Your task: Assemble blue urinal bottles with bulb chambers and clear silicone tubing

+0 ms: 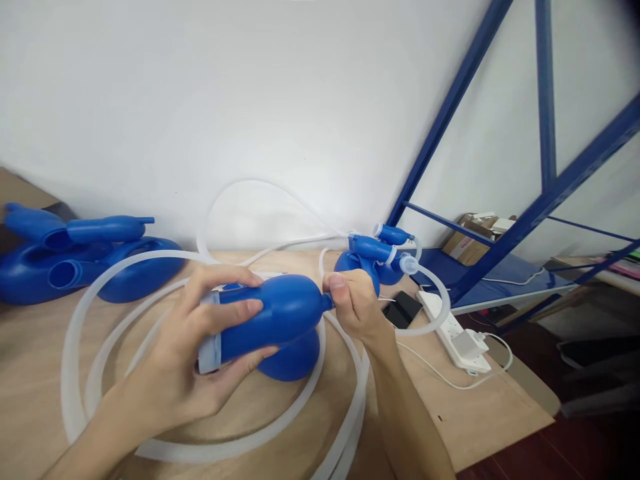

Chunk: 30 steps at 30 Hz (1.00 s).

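My left hand (pixel 200 340) is wrapped round a blue plastic bottle (pixel 280 307), near its wide end with a whitish translucent collar (pixel 209 340). At the bottle's other end, my right hand (pixel 353 300) pinches the narrow blue spout (pixel 327 302) between thumb and fingers. The bottle is held roughly level above the table. Below it shows a rounded blue body (pixel 293 357); whether the two are one piece I cannot tell. Translucent white hose (pixel 235 448) lies in loose loops on the table around and beneath my hands.
Several more blue bottles (pixel 140 277) lie at the left against the wall. Others, fitted with hose (pixel 440 293), stand at the back right. Near them are a black phone (pixel 403 310) and a white power strip (pixel 453 333) with a charger. A blue metal rack (pixel 450 100) rises at right.
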### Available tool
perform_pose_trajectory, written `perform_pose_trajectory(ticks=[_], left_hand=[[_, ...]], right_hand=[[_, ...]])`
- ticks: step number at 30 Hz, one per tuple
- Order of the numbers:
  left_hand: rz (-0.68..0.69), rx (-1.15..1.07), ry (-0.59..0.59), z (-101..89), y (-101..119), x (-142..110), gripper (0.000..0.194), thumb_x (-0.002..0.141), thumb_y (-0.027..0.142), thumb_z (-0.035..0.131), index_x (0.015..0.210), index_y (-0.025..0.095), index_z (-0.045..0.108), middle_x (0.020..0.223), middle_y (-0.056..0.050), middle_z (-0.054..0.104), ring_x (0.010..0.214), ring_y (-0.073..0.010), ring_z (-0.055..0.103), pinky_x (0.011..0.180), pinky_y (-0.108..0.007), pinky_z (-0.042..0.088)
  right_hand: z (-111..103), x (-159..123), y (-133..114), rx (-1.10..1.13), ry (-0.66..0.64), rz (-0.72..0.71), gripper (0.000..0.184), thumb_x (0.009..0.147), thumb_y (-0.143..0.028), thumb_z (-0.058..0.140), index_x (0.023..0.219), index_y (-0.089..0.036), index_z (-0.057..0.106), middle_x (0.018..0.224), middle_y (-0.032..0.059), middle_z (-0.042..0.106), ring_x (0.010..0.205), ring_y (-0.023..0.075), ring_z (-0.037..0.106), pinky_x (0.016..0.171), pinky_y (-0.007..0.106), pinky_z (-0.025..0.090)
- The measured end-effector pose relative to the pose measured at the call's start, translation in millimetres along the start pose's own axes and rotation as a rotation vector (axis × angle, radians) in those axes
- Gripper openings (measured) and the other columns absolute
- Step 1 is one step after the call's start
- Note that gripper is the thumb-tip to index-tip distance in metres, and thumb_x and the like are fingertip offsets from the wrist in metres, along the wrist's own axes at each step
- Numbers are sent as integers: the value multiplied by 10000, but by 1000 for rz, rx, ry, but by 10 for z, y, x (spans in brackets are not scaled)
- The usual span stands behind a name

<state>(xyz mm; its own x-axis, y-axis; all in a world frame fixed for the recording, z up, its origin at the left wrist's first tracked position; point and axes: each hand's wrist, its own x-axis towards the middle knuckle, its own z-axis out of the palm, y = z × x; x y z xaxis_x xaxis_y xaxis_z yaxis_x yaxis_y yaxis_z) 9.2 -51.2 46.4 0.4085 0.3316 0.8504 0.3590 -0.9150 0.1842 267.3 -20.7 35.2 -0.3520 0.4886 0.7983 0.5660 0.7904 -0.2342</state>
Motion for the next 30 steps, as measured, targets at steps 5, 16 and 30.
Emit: perform_pose_trajectory(ticks=[5, 16, 30], left_hand=[[186, 105, -53, -81, 30, 22, 378, 846, 105, 752, 1146, 276, 595, 1300, -98, 561, 1252, -314, 608, 1011, -560, 610], [10, 12, 7, -59, -225, 11, 377, 839, 197, 831, 1148, 259, 626, 1223, -94, 687, 1111, -279, 715, 927, -446, 638], [-385, -264, 224, -70, -435, -81, 432, 746, 241, 897, 1100, 275, 653, 1191, -25, 732, 1134, -299, 700, 979, -471, 605]], right_hand=[[51, 0, 6, 71, -67, 47, 580, 1125, -488, 178, 611, -251, 303, 528, -17, 381, 473, 128, 352, 534, 341, 257], [-25, 79, 94, 268, -201, 270, 592, 1087, -642, 307, 984, -194, 680, 904, 56, 730, 842, 198, 683, 780, 332, 515], [-186, 69, 6, 137, 37, 81, 196, 980, -304, 720, 1175, -291, 713, 1160, 53, 787, 1121, 261, 714, 1004, 467, 559]])
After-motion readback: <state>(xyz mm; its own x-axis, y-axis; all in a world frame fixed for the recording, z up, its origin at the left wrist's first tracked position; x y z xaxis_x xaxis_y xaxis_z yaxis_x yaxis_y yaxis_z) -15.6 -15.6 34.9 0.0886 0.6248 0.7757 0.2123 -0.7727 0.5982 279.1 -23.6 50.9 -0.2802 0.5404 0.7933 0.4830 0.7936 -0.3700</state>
